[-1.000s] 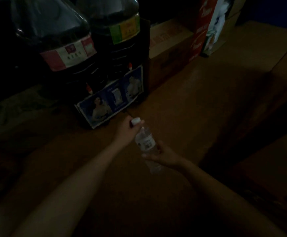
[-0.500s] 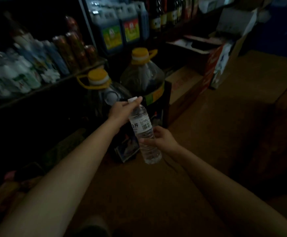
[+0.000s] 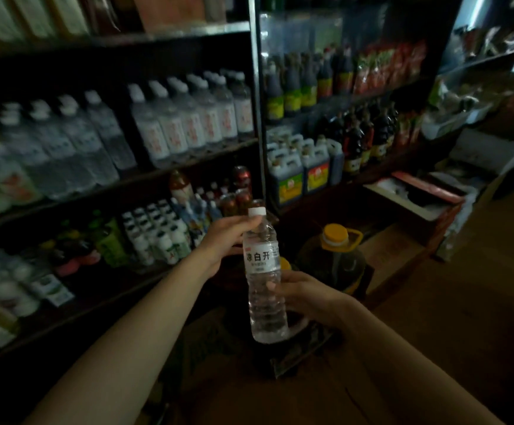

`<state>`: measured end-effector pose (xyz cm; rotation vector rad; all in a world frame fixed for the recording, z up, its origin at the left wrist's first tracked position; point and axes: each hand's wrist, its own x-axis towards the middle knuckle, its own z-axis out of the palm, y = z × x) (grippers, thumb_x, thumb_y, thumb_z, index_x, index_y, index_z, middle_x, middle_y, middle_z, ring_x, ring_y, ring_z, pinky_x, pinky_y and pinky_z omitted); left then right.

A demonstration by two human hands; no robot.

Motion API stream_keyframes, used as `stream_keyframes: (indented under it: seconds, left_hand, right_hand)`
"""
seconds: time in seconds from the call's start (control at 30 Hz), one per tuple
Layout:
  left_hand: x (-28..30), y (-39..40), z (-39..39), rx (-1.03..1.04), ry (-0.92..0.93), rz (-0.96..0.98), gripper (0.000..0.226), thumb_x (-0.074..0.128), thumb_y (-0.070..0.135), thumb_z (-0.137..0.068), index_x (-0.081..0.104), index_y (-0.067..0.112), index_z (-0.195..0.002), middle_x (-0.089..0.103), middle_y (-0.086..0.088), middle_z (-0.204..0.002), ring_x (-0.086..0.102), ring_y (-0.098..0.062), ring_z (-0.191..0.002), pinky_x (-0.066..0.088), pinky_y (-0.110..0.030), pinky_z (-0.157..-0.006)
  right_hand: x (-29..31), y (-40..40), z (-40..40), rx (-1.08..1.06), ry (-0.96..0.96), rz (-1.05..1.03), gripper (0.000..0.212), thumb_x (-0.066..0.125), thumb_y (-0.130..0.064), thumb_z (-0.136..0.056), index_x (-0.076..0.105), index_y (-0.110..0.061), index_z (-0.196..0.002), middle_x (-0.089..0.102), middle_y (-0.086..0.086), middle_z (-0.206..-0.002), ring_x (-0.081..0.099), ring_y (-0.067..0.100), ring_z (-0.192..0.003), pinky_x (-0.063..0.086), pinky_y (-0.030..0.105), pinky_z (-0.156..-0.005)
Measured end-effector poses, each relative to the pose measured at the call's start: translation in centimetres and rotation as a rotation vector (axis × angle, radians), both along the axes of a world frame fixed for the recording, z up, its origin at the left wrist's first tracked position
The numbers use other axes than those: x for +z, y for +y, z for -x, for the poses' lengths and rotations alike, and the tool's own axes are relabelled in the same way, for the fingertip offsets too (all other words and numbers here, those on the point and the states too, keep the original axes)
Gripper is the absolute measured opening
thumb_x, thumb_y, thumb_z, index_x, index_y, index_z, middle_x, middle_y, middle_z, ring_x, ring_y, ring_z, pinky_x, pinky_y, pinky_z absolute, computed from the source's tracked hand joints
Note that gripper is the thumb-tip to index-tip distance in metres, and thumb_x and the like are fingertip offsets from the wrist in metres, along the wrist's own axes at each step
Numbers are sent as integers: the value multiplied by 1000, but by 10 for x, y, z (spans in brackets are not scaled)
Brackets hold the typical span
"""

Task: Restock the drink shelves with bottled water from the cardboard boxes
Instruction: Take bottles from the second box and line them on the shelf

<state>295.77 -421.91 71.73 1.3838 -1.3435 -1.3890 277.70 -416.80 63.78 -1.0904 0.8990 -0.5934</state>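
Observation:
I hold one clear water bottle (image 3: 263, 280) with a white cap and white label upright in front of me. My left hand (image 3: 226, 240) grips its neck just under the cap. My right hand (image 3: 303, 297) wraps the lower body from the right. Behind it stands a dark shelf unit (image 3: 188, 162); its upper shelf carries rows of water bottles (image 3: 185, 124) with white caps. An open cardboard box (image 3: 418, 199) sits on the floor at the right.
The lower shelf holds small white bottles (image 3: 154, 234) and cans. A large oil jug with a yellow cap (image 3: 335, 256) stands on the floor right behind the bottle. Dark sauce jugs (image 3: 301, 167) fill the right-hand rack. Brown floor spreads to the right.
My view has swung up from the floor to the shelves. Both hands have raised the bottle and turned it from tilted to upright, keeping the same grips.

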Motion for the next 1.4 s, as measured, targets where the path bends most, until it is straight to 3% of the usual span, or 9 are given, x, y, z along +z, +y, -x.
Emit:
stream_keyframes:
  seconds: [0.33, 0.5, 0.63, 0.73, 0.8, 0.93, 1.1, 1.27, 1.4]
  left_hand:
    - [64, -49, -90, 282, 60, 146, 16, 69, 30, -84, 75, 16, -90, 74, 4, -82, 69, -8, -74, 53, -20, -63]
    - [76, -93, -135, 381, 40, 150, 15, 71, 31, -82, 74, 20, -92, 73, -2, -97, 68, -16, -91, 52, -35, -85]
    - [88, -129, -164, 417, -8, 195, 21, 70, 29, -83, 67, 22, -103, 70, 0, -104, 67, -16, -94, 55, -38, -85]
    - [104, -161, -188, 449, -53, 239, 30, 69, 28, -85, 62, 29, -114, 63, 8, -107, 62, -14, -99, 54, -43, -86]
    - [114, -178, -204, 429, -127, 295, 28, 68, 29, -86, 62, 35, -113, 62, 11, -108, 61, -11, -100, 54, -41, -84]
    - [132, -203, -231, 313, -366, 415, 30, 67, 25, -87, 60, 30, -117, 64, 13, -97, 62, -3, -91, 52, -18, -67]
    - [139, -242, -265, 313, -552, 435, 27, 74, 32, -80, 62, 35, -105, 68, 2, -103, 63, -8, -95, 55, -35, -84]
    - [150, -281, -294, 313, -815, 422, 43, 75, 41, -77, 66, 17, -111, 70, 1, -104, 64, -12, -95, 53, -31, -81]
    - [162, -304, -312, 310, -1242, 434, 46, 68, 64, -71, 69, 30, -103, 70, 10, -96, 63, -10, -91, 51, -32, -74]
  right_hand:
    - [73, -86, -100, 79, 145, 189, 41, 78, -25, -76, 67, -13, -113, 70, 4, -111, 65, 22, -107, 50, 38, -93]
    - [84, -145, -143, 95, 143, 275, 46, 86, -30, -64, 71, -14, -105, 74, 1, -101, 69, 19, -97, 52, 32, -83]
    - [94, -196, -173, 148, 151, 340, 29, 82, -19, -73, 72, -9, -98, 75, -4, -87, 70, 6, -74, 56, 22, -68]
    - [104, -237, -198, 152, 145, 373, 41, 86, -26, -64, 73, -9, -99, 75, 1, -97, 71, 14, -89, 57, 37, -87]
    - [109, -265, -214, 160, 155, 409, 42, 88, -25, -63, 73, -9, -100, 75, 3, -99, 71, 17, -94, 55, 39, -90]
    - [117, -305, -248, 185, 258, 584, 34, 85, -23, -69, 72, -20, -101, 72, -13, -92, 66, 1, -86, 51, 13, -69]
    - [108, -350, -294, 113, 316, 612, 63, 88, -29, -63, 60, -12, -116, 68, -3, -110, 65, 16, -102, 54, 30, -84]
    - [106, -388, -326, 90, 394, 694, 63, 88, -26, -64, 57, -9, -116, 68, -1, -110, 64, 16, -101, 50, 15, -67]
    - [103, -414, -345, 48, 481, 735, 60, 86, -29, -67, 56, -12, -115, 67, 2, -109, 64, 21, -100, 55, 40, -85]
